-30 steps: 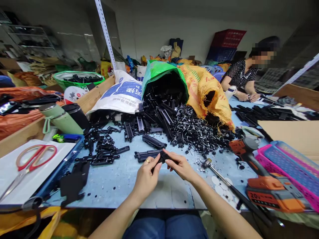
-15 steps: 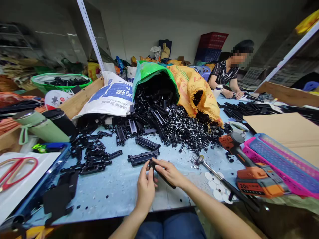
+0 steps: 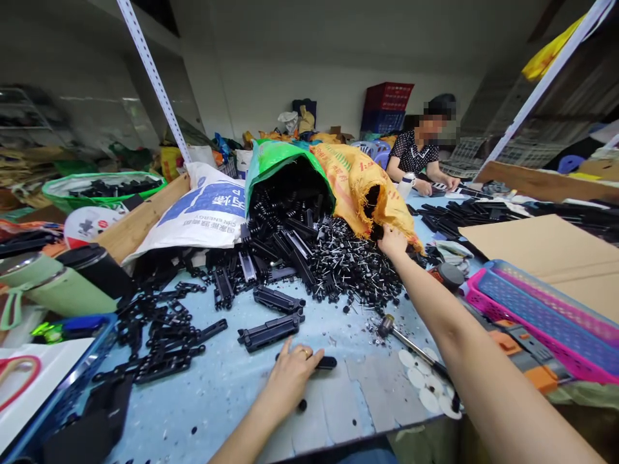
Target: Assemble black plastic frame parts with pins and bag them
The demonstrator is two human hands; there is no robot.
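My left hand [image 3: 291,372] lies low over a long black plastic bar [image 3: 327,363] on the table, its fingers and thumb curled about the bar. The bar's right end sticks out past the thumb. Stretched far forward, my right hand [image 3: 393,241] is at the torn mouth of the orange woven sack [image 3: 382,196]; its fingertips are hidden there. Below that hand spreads a heap of black-headed screws [image 3: 355,261]. Just beyond my left hand lie two black folded plastic assemblies, the nearer one [image 3: 271,331] and the farther one [image 3: 278,299].
A hammer [image 3: 387,325] and white discs [image 3: 425,380] lie on the right, by an orange cordless drill [image 3: 527,351] partly behind my arm. Pink and blue baskets [image 3: 536,322] stand beyond. A green sack [image 3: 290,154] spills black parts. Across the table a person [image 3: 418,151] handles strips.
My right hand has let go of the black bar and reached forward to the orange sack. My left hand has lowered with the bar onto the table. The view has shifted slightly.
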